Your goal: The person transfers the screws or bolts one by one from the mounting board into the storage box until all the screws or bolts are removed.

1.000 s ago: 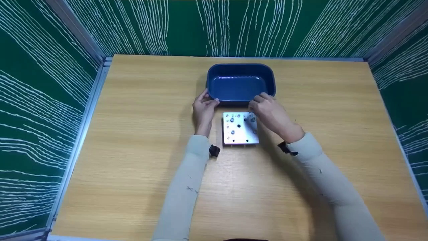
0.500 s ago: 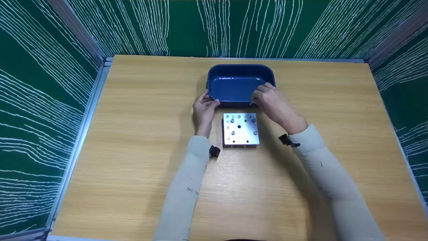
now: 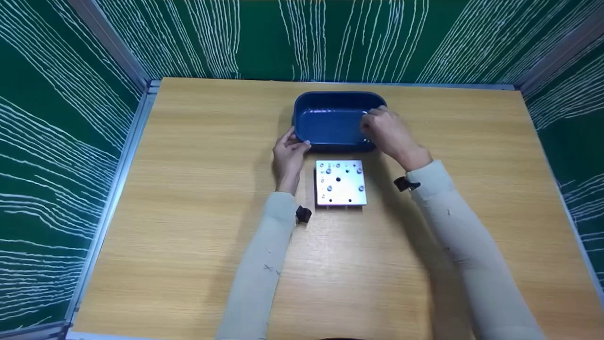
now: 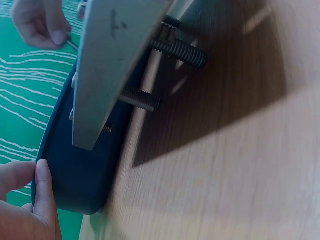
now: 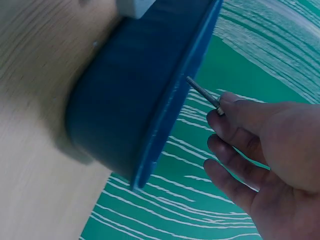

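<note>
The bolt (image 5: pixel 202 94) is pinched between thumb and forefinger of the right hand (image 3: pixel 388 134), above the right end of the blue bin (image 3: pixel 339 147). Its threaded shank sticks out from the fingertips and slants down toward the bin's rim; whether the tip touches the rim or dips past it cannot be told. The other fingers of that hand are loosely bent and spaced apart, off the bolt.

Compared with a second ago, the right hand is farther over the bin: then it was at the bin's near rim, partly covering the far right corner of the metal plate (image 3: pixel 340 192), and now the whole plate shows. The left hand (image 3: pixel 288 158) is where it was, holding the bin's near left corner, with thumb and fingers on either side of the rim.

Inside the bin, the visible floor is smooth blue with a pale sheen along its far edge; the right hand hides part of the right end.

On the near side of the bin, well below the bolt, the plate sits apart from it on the tabletop (image 3: pixel 198 245). Round screw heads and dark holes dot its upper face, and threaded shanks (image 4: pixel 182 52) project beneath it. Behind the bin, past the tabletop's far edge, rises a green wall (image 3: pixel 259 42) with white wavy lines.
</note>
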Tool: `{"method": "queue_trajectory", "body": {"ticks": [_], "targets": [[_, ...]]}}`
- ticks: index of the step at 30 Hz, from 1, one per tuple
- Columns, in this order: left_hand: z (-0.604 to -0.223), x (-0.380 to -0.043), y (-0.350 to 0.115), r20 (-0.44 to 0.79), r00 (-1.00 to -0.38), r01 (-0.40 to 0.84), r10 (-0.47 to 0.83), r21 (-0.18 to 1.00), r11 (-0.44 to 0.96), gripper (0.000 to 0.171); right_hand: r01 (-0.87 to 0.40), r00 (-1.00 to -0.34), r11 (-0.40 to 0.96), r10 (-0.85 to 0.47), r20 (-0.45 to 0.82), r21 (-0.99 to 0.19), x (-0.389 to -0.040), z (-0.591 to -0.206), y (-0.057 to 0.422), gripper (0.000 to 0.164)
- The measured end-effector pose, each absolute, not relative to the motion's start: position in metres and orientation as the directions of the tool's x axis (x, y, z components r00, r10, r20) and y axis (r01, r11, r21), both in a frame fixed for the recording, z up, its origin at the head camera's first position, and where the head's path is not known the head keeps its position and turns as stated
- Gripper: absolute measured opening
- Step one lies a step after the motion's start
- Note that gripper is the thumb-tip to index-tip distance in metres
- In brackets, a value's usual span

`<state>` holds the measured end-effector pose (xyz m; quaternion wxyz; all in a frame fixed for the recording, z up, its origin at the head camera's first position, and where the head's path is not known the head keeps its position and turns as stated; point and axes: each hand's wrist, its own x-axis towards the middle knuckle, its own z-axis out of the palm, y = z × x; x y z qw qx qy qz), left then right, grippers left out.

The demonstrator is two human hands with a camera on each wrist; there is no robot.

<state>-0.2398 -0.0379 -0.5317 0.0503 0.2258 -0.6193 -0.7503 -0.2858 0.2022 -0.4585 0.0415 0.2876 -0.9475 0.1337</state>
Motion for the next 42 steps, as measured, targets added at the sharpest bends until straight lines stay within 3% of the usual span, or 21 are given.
{"method": "queue_trajectory", "body": {"ticks": [11,18,28,42], "targets": [[-0.533,-0.240,-0.038,-0.283,-0.891,-0.219,-0.356,0.953,-0.208,0.062,-0.537,-0.836,0.811,-0.549,0.013,-0.231,-0.314,-0.475,0.209,0.018],[-0.536,-0.241,-0.039,-0.234,-0.913,-0.140,-0.335,0.949,-0.283,0.062,-0.510,-0.839,0.819,-0.541,-0.058,-0.262,-0.321,-0.482,0.210,0.019],[-0.535,-0.241,-0.039,-0.267,-0.897,-0.200,-0.352,0.956,-0.215,0.061,-0.486,-0.831,0.816,-0.542,-0.123,-0.313,-0.327,-0.486,0.209,0.021],[-0.533,-0.240,-0.039,-0.290,-0.886,-0.237,-0.361,0.954,-0.184,0.061,-0.472,-0.814,0.829,-0.540,-0.214,-0.299,-0.333,-0.487,0.207,0.020]]}}
